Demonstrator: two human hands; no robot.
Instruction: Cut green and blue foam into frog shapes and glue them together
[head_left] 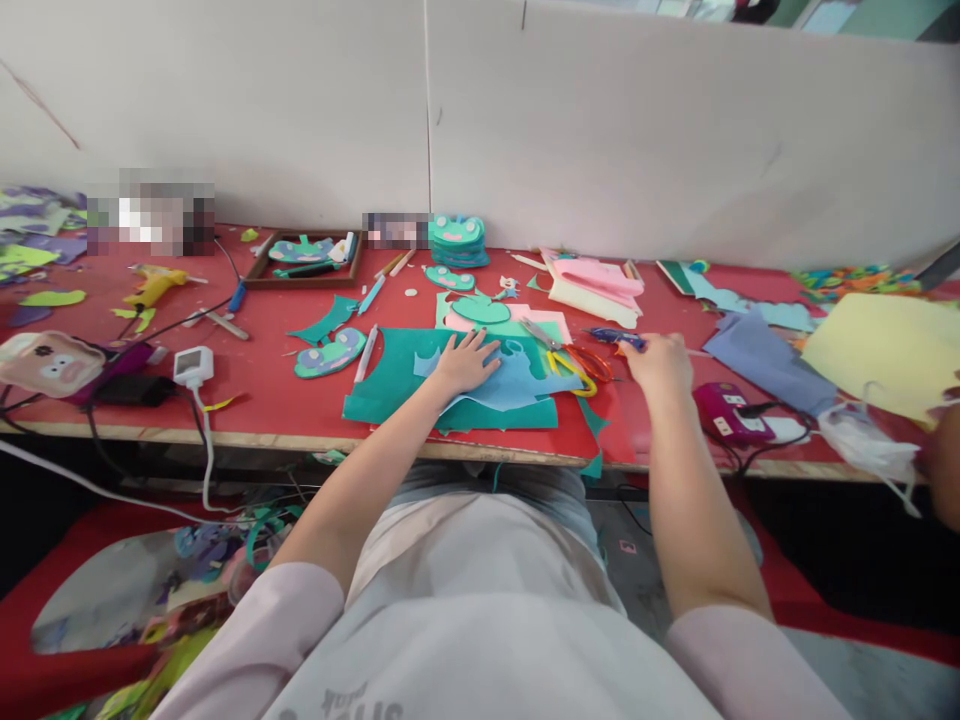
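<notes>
My left hand (466, 364) lies flat with its fingers spread on a light blue felt sheet (525, 382), which rests over a dark green felt sheet (390, 375). To the right, my right hand (658, 362) is closed round a dark blue tool (613, 337), just above the red table. Between the hands are scissors with red handles (592, 364) and a pair with yellow handles (574, 380). A green oval piece (480, 312) lies on pink felt behind my left hand. A green and purple face piece (330, 354) is at the left.
Behind stand a stack of green face pieces (458, 242) and a brown tray (255, 272). A yellow glue gun (160, 287) and cables are at the left. At the right are a purple power socket (731, 412), yellow felt (885, 350) and part of another person's hand (946, 450).
</notes>
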